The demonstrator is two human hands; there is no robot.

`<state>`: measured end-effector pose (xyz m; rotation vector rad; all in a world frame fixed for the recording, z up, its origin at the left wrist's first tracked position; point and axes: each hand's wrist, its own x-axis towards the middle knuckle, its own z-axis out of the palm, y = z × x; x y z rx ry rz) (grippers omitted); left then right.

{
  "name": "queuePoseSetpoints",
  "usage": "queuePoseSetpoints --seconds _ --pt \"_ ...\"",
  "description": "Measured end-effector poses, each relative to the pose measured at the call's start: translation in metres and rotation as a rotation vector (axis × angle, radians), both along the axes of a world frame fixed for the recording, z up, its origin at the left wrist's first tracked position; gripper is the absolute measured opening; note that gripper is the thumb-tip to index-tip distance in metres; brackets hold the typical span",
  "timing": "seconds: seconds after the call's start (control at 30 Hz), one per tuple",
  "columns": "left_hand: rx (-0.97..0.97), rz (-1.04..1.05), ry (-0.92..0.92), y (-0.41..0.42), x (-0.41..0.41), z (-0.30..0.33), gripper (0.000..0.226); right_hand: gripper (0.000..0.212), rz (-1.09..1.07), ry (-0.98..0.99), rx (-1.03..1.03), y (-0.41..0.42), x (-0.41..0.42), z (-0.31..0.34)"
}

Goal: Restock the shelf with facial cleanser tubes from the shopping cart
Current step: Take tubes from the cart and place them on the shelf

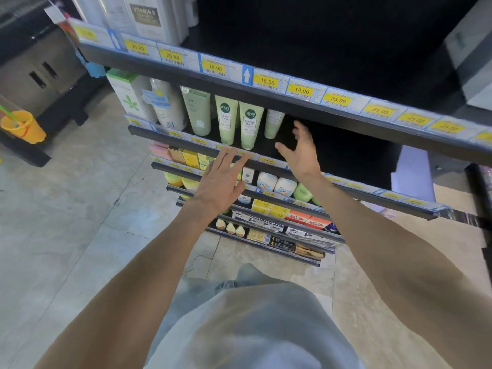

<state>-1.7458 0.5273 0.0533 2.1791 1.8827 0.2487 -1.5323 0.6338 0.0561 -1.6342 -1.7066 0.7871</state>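
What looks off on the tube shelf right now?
Nothing spilled or damaged. The third pale green tube sits further back than the two light green tubes beside it, with a bare gap of shelf to its right. Both hands, left hand and right hand, hold nothing.

top: light grey shirt (255, 328) | forearms: bare, no sleeves | hands: no gloves, no rings

The third pale green tube (273, 123) stands half hidden under the upper shelf edge (292, 105); the far-right price labels (447, 127) blur beyond reading.
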Motion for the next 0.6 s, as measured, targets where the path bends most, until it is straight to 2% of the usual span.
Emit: queuePoseSetpoints --seconds 0.17,0.33,0.6 --pt "-0.008 0.008 0.031 -0.033 0.001 0.009 0.065 0.084 0.101 -0.2 0.027 -0.055 0.026 0.012" --pt "-0.011 -0.052 0.092 -0.079 0.011 0.012 0.064 0.085 0.095 -0.448 0.083 -0.129 0.045 0.017" --pt "-0.028 -0.224 0.063 -0.172 0.062 0.003 0.064 0.088 0.055 -0.618 -0.057 -0.278 0.091 0.016"
